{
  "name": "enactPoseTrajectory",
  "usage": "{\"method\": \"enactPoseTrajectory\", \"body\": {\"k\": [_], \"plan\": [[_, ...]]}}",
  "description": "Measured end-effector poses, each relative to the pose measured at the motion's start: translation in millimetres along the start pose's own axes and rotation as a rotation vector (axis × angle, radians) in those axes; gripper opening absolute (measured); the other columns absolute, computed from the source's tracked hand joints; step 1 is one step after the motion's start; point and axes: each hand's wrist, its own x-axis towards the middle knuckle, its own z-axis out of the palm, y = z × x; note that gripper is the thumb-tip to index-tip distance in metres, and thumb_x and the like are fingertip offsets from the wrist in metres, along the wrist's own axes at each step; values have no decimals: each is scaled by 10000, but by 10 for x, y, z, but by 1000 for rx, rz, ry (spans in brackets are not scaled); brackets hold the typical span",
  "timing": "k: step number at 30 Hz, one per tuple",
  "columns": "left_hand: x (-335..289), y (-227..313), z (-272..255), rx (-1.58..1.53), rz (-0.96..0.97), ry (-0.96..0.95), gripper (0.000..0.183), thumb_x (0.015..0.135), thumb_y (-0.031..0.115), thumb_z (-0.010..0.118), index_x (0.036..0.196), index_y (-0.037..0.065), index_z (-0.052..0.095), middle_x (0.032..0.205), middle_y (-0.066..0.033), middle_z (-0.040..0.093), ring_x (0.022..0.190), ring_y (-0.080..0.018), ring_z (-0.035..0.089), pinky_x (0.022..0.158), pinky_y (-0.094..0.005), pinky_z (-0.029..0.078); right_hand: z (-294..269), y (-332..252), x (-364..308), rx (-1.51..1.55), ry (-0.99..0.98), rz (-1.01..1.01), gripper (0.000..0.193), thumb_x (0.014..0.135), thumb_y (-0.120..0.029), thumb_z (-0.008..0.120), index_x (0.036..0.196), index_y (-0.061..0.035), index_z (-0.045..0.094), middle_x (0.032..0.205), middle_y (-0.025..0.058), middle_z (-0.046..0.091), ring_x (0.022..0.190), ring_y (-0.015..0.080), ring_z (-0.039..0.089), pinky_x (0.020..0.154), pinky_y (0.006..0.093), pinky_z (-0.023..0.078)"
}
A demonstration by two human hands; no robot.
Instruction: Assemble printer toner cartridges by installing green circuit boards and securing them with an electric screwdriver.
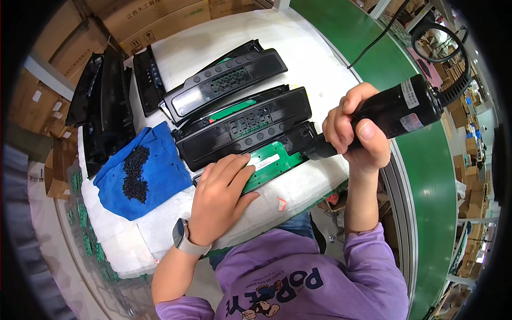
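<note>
My right hand (357,130) grips a black corded electric screwdriver (397,106), held sideways with its nose at the right end of a green circuit board (266,162). Its tip is hidden against the board and the black housing beneath. Flat on the board's left part lies my left hand (221,186), fingers stretched out, steadying nothing else that I can make out. Behind the board rest two black plastic panels with round buttons, a nearer panel (248,125) and a farther panel (226,80). A blue cloth (144,197) to the left carries a heap of small black screws (137,173).
More black housings (106,106) are stacked at the far left of the white-covered table (304,48). Cardboard boxes (154,26) stand behind it. A green conveyor belt (426,160) runs along the right. The screwdriver's cable (464,69) loops at the upper right.
</note>
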Motion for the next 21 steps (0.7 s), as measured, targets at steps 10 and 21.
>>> {"method": "enactPoseTrajectory", "body": {"k": [10,21], "plan": [[-10,39,-12,-13,5,30,402,615,122,730,976,10,593,1090,-119,578,1026,-294,527,856,-391,417,124,15,3,-105,11,79,296,732,-188,624,815,3,414,517,38,403,381,95,360,360,220,312],[-3,28,4,27,40,55,380,632,129,717,968,6,588,1072,-120,579,1006,-285,530,837,-374,426,80,17,-45,126,-67,148,249,685,-144,684,775,1,502,572,35,513,435,80,441,416,211,348]]}}
